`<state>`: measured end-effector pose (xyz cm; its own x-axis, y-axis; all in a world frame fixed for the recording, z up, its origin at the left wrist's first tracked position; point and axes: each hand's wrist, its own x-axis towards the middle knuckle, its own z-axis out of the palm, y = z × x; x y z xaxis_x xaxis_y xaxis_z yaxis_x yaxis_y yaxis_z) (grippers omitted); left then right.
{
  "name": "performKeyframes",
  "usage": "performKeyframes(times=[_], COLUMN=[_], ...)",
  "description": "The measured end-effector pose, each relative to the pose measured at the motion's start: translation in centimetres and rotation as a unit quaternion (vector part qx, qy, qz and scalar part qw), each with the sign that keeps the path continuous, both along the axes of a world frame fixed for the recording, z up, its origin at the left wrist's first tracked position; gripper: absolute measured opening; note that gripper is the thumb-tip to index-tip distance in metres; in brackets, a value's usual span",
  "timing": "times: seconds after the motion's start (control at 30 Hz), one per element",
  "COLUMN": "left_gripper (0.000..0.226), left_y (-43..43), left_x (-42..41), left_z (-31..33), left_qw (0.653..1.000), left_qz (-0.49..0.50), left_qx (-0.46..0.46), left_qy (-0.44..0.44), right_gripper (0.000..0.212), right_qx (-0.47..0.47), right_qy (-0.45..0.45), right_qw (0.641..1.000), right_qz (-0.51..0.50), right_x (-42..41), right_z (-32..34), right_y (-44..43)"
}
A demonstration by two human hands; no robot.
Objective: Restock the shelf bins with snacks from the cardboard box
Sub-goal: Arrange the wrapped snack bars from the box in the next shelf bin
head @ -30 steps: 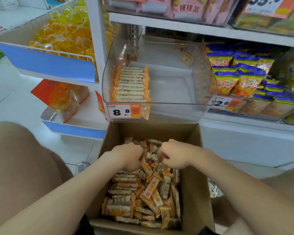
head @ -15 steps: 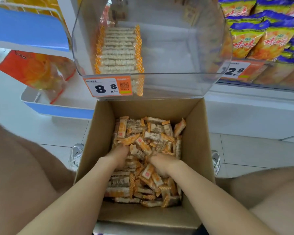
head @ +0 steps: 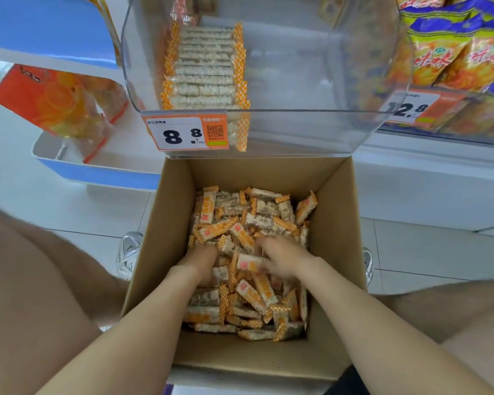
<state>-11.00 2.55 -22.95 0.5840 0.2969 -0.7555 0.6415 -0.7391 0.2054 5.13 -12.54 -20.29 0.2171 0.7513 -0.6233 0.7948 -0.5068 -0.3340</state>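
White floor tiles and shop shelving frame a cardboard box point(head: 166, 238) standing open on the floor between the person's knees, directly under a clear shelf bin point(head: 311, 81). Loose snack bars point(head: 257, 212) in orange-and-white wrappers fill the box in a jumble; inside the bin one tidy row of the same bars point(head: 204, 67) lines the left side, with the rest of it bare. Both hands are buried in the pile: the left hand point(head: 201, 259) has its fingers pushed under the wrappers, and the right hand point(head: 281, 259) is blurred with a bar lying against it, so I cannot tell how far either grip has closed or what it holds.

The risk, as I judge it, is a loose scoop: slippery wrappers could slide out on the lift and fall outside the box, or land skewed and knock the neat row over. The bin's front lip overhangs the box, so a full handful might catch it.

Against the frame half a second back, the hands sit at much the same spot in the pile; the right one now smears with motion.

Beside the bin hang a price tag point(head: 186, 134) and bagged chips point(head: 454, 52).
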Motion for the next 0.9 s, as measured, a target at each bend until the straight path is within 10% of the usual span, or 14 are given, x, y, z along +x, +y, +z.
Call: performKeyframes(times=[0.47,0.63,0.9], left_gripper=[0.063,0.031,0.04], left_y=[1.0,1.0,0.9], left_x=[2.8,3.0,2.1], left_z=[11.4,14.8,20.4], left_qw=[0.876,0.806,0.757], left_qz=[0.34,0.394,0.416], left_qx=[-0.302,-0.395,-0.451], left_qy=[-0.158,-0.195,-0.223], right_gripper=[0.028,0.018,0.015], right_qx=[0.249,0.309,0.391], right_qy=[0.091,0.051,0.015], right_qw=[0.901,0.873,0.89], right_qz=[-0.344,-0.374,-0.233], right_x=[2.1,1.5,0.3], right_z=[8.3,12.7,16.3], right_y=[-0.4,-1.1,-1.5])
